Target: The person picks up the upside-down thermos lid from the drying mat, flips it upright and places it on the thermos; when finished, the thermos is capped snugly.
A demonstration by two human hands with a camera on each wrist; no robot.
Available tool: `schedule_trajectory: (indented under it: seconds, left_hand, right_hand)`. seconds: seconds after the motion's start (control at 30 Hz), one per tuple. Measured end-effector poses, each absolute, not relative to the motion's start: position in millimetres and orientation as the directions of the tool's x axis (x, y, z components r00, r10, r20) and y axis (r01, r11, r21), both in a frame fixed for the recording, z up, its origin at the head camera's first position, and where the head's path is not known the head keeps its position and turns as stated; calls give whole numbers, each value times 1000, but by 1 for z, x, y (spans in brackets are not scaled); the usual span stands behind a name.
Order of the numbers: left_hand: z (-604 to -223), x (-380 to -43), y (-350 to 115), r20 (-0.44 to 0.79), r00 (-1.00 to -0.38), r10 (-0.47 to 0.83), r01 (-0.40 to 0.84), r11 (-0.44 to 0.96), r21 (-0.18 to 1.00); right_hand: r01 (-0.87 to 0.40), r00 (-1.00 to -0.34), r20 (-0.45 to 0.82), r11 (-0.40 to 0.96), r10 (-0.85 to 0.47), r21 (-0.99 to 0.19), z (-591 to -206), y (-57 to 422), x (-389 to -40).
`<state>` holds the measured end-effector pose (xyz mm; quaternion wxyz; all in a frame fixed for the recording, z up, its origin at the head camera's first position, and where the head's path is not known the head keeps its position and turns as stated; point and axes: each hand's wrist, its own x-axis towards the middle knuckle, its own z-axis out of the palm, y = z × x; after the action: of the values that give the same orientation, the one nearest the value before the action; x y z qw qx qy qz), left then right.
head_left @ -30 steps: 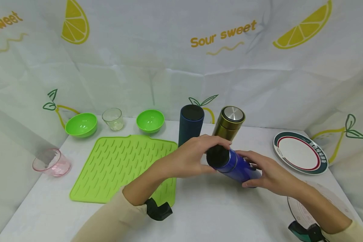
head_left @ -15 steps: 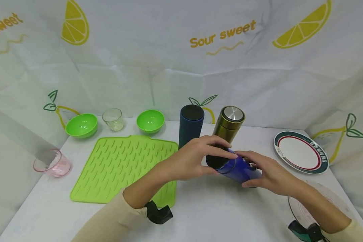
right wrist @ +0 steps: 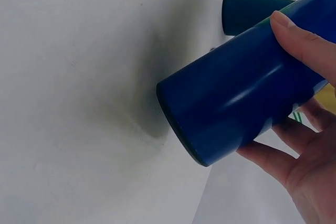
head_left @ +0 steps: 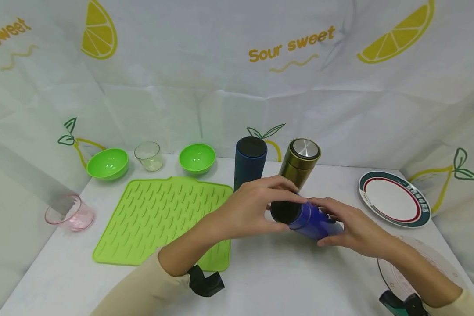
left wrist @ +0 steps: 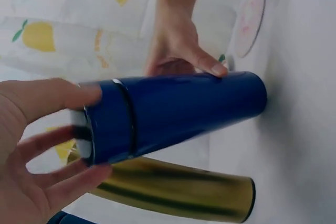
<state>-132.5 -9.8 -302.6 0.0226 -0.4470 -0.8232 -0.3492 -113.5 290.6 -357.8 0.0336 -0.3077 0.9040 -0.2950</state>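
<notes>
A blue thermos [head_left: 315, 223] is held tilted above the table, its dark lid end turned toward the left. My right hand [head_left: 349, 224] grips its body, thumb on one side and fingers on the other. Around the lid [left wrist: 109, 127], my left hand [head_left: 256, 208] has its thumb and fingertips on opposite sides. The right wrist view shows the thermos base apart from the white surface, with a shadow beside it. Just behind stands a gold thermos [head_left: 298, 169] with a silver top. A dark navy thermos [head_left: 248, 166] stands left of that, partly covered by my left hand.
A green ridged mat [head_left: 162, 219] lies at left. Behind it are two green bowls [head_left: 107, 164] and a clear glass [head_left: 149, 157]. A pink glass [head_left: 73, 215] stands at far left. On the right are a dark-rimmed plate [head_left: 395, 199] and a pale round plate [head_left: 391, 272] under my forearm.
The fingers of my left hand have shifted round the lid, reaching farther over toward the thermos body. My right hand and the thermos have stayed almost in place.
</notes>
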Motion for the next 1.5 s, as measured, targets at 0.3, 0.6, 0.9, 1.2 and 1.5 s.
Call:
schedule_trajectory:
  seconds: [0.3, 0.6, 0.9, 1.2, 1.5]
  left_hand:
    - [-304, -129, -2, 301, -742, 598, 659, 571, 489]
    - [-304, -136, -8, 312, -592, 743, 763, 392, 514]
    - [-307, -134, -6, 298, -610, 734, 759, 435, 484]
    - [-302, -127, -4, 254, -652, 714, 748, 550, 371]
    - [-303, -126, -5, 308, -625, 717, 772, 513, 374]
  right_hand:
    - [-507, -814, 85, 632, -574, -586, -358, 288, -115]
    - [-501, -822, 83, 647, -563, -575, -357, 288, -115]
    - [-482, -830, 66, 651, -554, -586, -356, 289, -114]
    - [-494, -821, 67, 647, -567, -581, -354, 289, -114]
    - [-485, -831, 73, 655, -551, -580, -355, 290, -113]
